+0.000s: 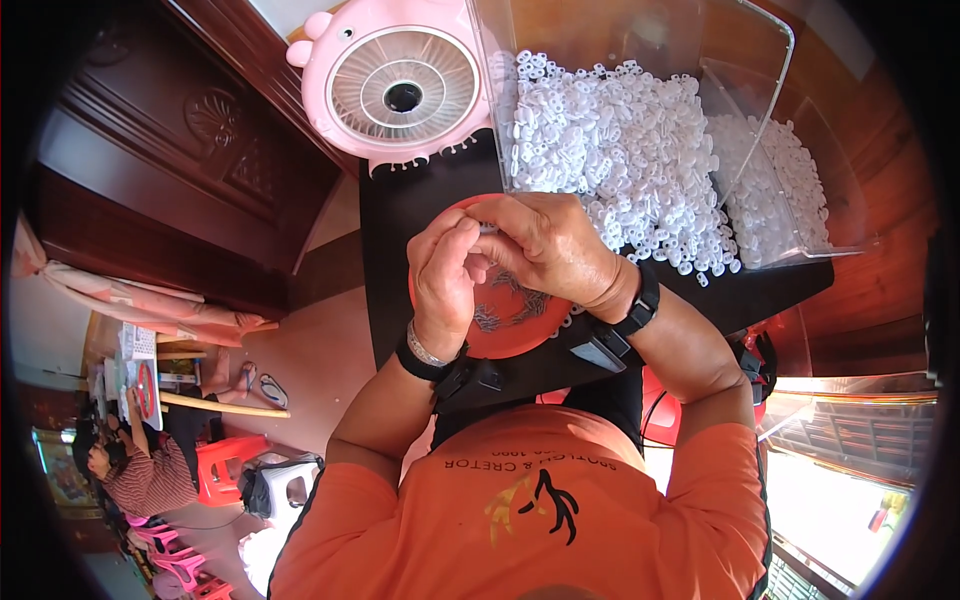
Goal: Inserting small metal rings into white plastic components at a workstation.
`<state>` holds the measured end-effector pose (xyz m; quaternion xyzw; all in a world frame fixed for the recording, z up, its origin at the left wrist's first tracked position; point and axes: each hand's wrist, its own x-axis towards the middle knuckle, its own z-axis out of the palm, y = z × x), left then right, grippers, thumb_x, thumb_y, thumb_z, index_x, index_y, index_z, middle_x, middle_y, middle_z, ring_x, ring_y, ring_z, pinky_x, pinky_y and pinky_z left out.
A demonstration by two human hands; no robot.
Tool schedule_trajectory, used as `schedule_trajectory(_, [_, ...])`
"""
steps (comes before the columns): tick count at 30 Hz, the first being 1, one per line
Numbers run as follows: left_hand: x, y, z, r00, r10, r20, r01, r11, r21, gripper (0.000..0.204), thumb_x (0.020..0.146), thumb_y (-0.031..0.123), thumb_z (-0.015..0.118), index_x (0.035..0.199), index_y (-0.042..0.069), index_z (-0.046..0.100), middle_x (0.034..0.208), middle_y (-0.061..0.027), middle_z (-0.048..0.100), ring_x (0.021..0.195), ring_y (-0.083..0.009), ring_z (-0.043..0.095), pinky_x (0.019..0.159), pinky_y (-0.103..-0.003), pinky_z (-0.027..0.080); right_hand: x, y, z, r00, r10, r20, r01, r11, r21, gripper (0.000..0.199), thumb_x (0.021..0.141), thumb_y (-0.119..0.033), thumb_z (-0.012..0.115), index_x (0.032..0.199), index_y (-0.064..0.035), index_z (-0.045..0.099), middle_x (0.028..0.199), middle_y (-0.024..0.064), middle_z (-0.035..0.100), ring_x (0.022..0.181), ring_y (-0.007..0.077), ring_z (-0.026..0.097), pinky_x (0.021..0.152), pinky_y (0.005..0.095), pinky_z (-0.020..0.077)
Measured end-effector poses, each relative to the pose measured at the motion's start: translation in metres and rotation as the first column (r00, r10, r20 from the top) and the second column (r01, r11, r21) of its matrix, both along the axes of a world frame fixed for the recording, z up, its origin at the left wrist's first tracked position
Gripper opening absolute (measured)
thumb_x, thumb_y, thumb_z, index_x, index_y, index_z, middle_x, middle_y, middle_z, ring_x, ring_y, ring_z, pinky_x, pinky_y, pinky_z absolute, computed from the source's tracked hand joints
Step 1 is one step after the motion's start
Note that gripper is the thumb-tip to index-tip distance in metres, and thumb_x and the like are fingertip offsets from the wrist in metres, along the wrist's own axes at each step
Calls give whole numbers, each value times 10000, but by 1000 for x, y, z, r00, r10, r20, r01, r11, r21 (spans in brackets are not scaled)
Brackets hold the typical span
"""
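Both hands meet above an orange-red round bowl [512, 350]. My left hand [443, 285] is closed, its thumb and fingertips pinched together. Against its fingertips, my right hand [548, 240] is pinched too, with the fingers curled. A small greyish-white bit shows between the fingertips, too small to make out. Lying in the bowl beneath are several small thin metal pieces [489, 319], partly covered by my hands. Just beyond my right hand spreads a big heap of small white plastic pieces with two holes each [610, 135].
A clear plastic box [785, 75] lies open around the white heap on the dark table [395, 250]. At the back left stands a pink animal-shaped fan [320, 95]. Farther left, another person [150, 480] sits near a red stool [222, 470].
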<state>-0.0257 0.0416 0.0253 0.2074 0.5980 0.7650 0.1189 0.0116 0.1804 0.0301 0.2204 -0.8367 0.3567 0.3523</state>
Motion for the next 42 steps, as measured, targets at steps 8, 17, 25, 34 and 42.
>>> schedule_trajectory(8, [-6,-2,-9,998,-17,-60,19,999,31,257,908,228,493,819,4,581,624,18,512,531,-42,403,495,-191,322,-5,1,-6,999,26,23,-22,990,-136,262,748,-165,718,949,-39,606,773,123,629,677,292,635,600,351,511])
schedule_trajectory(17, [-5,2,-10,998,-41,-56,44,998,48,237,920,229,502,801,32,556,642,33,459,534,-37,396,489,-192,306,2,5,0,993,48,108,-27,983,-183,270,728,-158,739,940,-37,625,815,129,643,704,307,641,630,351,514])
schedule_trajectory(25, [-10,-9,-8,989,45,-144,-34,996,81,273,925,236,460,767,40,566,610,35,481,516,-29,388,469,-178,272,14,11,39,986,-135,-94,141,988,60,273,710,-166,756,930,-54,637,806,103,646,708,288,633,623,351,509])
schedule_trajectory(34, [-23,-3,-2,996,25,-91,-8,982,188,214,900,169,503,746,39,575,598,41,470,498,-30,395,450,-174,272,105,167,115,196,-894,-404,980,161,119,387,739,-347,721,1062,-144,656,962,89,673,874,261,649,741,371,518])
schedule_trajectory(42, [-33,-15,-7,997,64,-37,-53,966,253,207,889,155,509,750,23,583,609,19,497,505,-43,426,447,-184,315,47,70,48,877,-348,332,358,933,33,177,818,-117,656,979,-48,679,836,72,686,731,140,640,636,275,501])
